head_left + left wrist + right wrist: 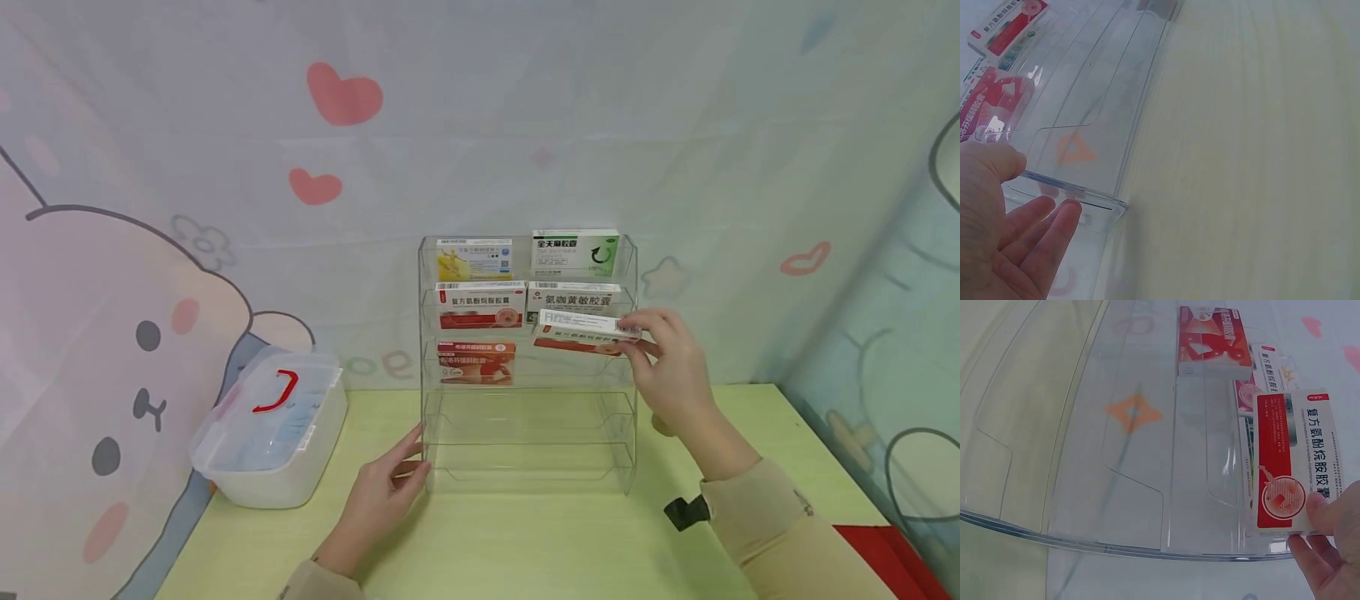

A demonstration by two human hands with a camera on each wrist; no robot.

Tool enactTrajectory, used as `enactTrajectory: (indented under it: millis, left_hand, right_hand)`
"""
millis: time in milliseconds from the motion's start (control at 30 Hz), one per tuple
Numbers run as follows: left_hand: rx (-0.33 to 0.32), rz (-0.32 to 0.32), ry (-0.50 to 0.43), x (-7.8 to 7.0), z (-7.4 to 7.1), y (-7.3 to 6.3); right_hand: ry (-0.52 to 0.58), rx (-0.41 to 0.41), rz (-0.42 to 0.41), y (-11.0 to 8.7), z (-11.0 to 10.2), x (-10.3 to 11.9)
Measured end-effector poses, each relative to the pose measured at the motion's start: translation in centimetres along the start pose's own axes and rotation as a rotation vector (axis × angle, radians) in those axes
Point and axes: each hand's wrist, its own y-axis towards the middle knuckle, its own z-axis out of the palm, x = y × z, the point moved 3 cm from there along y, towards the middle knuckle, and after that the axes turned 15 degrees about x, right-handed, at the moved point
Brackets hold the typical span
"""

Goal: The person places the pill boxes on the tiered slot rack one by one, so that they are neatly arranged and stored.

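A clear tiered display rack (525, 417) stands upright on the table. My left hand (386, 492) holds its left side edge low down, thumb at the front and fingers along the outer face (1041, 244). In my right hand (671, 367) a red-and-white medicine box (577, 331) is pinched by its right end, thumb on its printed front (1294, 462). That box is tilted before the third tier's right half, overlapping a white medicine box (581, 293) behind. An orange-red medicine box (476, 364) sits on the third tier's left, with another red-and-white medicine box (480, 307) above it.
The top tier bears a yellow-and-white box (474, 260) and a green-and-white box (574, 253). A white lidded container (270, 429) with a red handle stands left of the rack. Something red (888, 558) lies at the table's right front, and a patterned cloth (487, 167) hangs behind.
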Motion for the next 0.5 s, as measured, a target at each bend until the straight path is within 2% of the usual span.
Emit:
enactTrajectory:
  millis: [267, 500]
  left_hand:
    - [0.003, -0.001, -0.003, 0.13, -0.05, -0.05]
    - [0.007, 0.008, -0.004, 0.06, -0.05, -0.03]
  right_hand:
    - [-0.139, 0.071, 0.061, 0.14, 0.14, -0.21]
    - [-0.238, 0.106, 0.051, 0.01, 0.50, -0.55]
